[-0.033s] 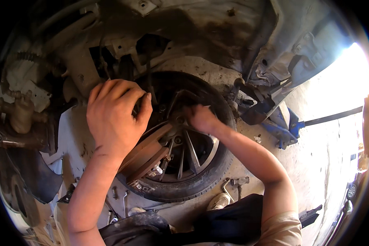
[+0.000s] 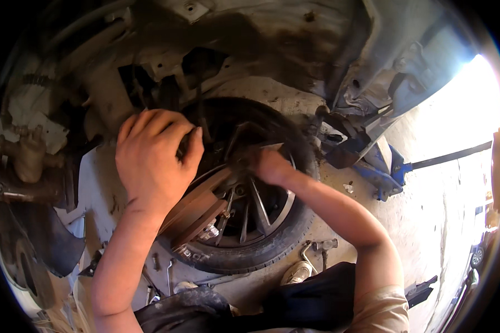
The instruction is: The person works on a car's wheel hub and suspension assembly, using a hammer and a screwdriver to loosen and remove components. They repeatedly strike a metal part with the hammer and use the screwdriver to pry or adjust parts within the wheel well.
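My left hand (image 2: pixel 155 152) is bent at the knuckles, its fingers curled over a dark part beside the rusty brake disc (image 2: pixel 197 213). The thumb points up, and what lies under the palm is hidden. To the right, my right hand (image 2: pixel 271 165) is closed and a little blurred near the dark hub area. A thin, pale-edged flat piece (image 2: pixel 273 146) shows just above its knuckles; I cannot make out what the fingers hold. Below both hands a wheel with a tyre (image 2: pixel 250 258) lies flat on the floor, its spokes (image 2: pixel 258 205) facing up.
Overhead spreads the dirty wheel arch (image 2: pixel 261 50). A blue jack (image 2: pixel 386 172) with a long dark handle stands at the right. A hammer (image 2: pixel 324 245) and a wrench (image 2: pixel 170 276) lie on the floor near my shoes. At the left hangs a rusty cylindrical part (image 2: pixel 30 188).
My right hand has shifted slightly down and left, and more of the pale-edged piece above it shows. My left hand keeps its curled pose.
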`<state>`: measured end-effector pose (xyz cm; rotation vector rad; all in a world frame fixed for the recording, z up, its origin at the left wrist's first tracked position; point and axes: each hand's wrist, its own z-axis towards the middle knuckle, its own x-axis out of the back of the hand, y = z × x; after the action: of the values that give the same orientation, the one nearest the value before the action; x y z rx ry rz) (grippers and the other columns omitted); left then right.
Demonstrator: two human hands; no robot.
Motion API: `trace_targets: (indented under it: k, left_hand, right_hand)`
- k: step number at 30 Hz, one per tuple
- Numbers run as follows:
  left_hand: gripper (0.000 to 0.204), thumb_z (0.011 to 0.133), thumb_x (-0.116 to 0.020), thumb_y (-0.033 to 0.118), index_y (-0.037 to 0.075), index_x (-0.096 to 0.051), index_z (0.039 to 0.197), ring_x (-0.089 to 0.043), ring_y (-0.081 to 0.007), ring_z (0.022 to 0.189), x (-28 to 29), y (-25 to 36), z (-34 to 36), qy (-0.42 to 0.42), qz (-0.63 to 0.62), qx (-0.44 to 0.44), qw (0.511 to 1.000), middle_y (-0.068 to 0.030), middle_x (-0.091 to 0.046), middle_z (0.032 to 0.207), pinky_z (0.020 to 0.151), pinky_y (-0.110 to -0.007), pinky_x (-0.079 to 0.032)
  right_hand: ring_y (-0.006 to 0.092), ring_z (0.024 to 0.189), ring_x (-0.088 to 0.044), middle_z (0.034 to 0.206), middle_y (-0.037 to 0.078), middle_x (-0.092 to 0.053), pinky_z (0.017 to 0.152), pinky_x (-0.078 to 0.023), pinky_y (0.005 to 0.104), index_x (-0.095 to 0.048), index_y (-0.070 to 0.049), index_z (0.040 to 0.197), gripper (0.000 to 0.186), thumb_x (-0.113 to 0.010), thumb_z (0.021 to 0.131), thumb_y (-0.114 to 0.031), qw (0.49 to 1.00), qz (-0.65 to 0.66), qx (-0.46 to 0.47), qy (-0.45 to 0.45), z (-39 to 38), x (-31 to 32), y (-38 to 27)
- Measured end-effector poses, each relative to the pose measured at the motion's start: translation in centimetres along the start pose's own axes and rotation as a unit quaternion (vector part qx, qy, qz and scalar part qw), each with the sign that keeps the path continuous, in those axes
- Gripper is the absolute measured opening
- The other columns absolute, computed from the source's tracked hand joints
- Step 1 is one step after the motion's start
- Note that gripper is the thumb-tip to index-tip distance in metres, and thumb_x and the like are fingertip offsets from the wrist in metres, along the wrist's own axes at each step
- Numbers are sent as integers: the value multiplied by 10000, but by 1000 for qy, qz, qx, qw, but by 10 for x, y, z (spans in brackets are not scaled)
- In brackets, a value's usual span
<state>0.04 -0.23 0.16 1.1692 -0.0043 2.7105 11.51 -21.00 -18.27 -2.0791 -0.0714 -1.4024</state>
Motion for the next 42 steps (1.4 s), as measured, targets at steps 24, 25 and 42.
trace_targets:
  k: [24,25,42]
  left_hand:
    - [87,795,-712,136,68,-669,763,-629,-262,882,1,1,0,14,-16,-4,1000,-30,-676,862,899,-414,-466]
    - [87,793,-714,138,68,-672,762,-631,-261,886,1,1,-1,16,-18,-2,1000,-29,-677,862,899,-414,-466]
    - [84,765,-721,158,89,-680,744,-634,-247,886,0,-6,-5,31,-31,6,999,-12,-673,849,887,-419,-469]
  right_hand:
    - [384,915,-701,913,209,-723,817,-566,453,-703,7,983,552,-578,922,-527,983,-98,154,17,1,77,-96]
    - [382,922,-701,922,207,-723,822,-567,453,-703,6,988,551,-582,919,-527,983,-105,148,8,4,78,-99]
    - [361,887,-709,917,214,-716,756,-579,452,-706,-4,963,289,-639,827,-250,945,-206,238,-82,21,94,-126]
